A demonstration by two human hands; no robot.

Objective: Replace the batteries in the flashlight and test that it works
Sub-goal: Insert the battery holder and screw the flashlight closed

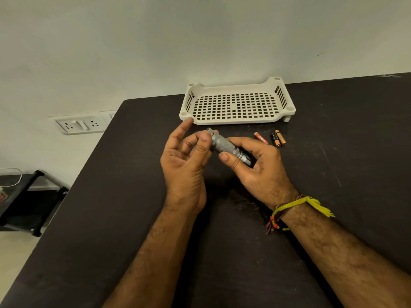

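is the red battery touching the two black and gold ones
Apart. The head view shows a strip of bare dark table between the red battery and the two black and gold batteries, which lie side by side.

We can make out very little writing. The red battery (pixel 261 138) lying on the worktop (pixel 333 152) carries pale lettering along its side, but it is too small and blurred for us to read. The two black and copper batteries (pixel 278 138) beside it show no letters we can make out. We find no other readable text, numbers or signs.
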